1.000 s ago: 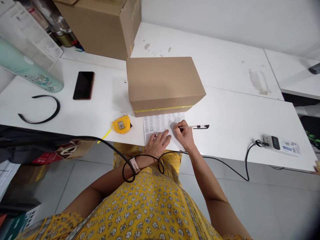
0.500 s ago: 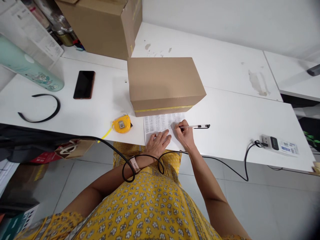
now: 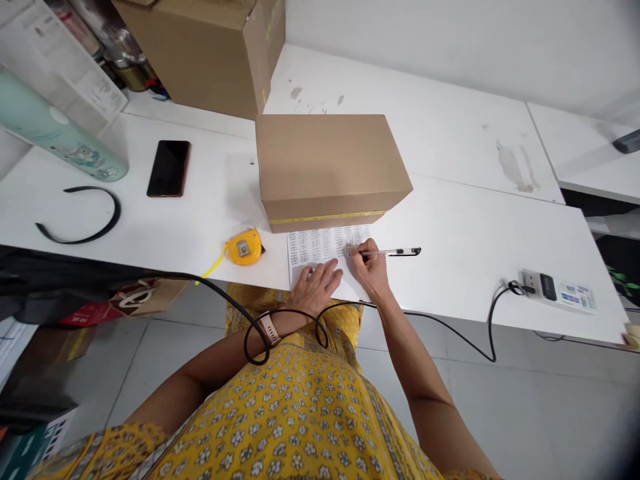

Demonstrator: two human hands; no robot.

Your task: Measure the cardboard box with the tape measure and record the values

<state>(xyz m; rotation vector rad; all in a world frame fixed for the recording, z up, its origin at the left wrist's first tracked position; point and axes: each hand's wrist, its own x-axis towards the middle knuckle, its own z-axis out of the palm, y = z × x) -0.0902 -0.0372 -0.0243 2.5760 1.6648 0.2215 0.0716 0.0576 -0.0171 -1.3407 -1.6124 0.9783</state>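
Note:
A sheet of paper with columns of small marks lies at the table's front edge. Its far part is hidden by a closed cardboard box with a yellow strip along its near side. My left hand rests flat on the lower part of the sheet, fingers spread. In my right hand is a pen, pinched near its tip, which meets the paper close to the printed columns. Left of the sheet sits a yellow tape measure with a short length of tape pulled out past the edge.
A phone, a black headband and a mint-green bottle lie or stand at the left. Behind them is a larger cardboard box. A black cable loops over my left wrist to a small white device at the right.
Hardly anything differs. The pen's rear end has shifted very slightly, while my left hand, the paper and the box stay in place.

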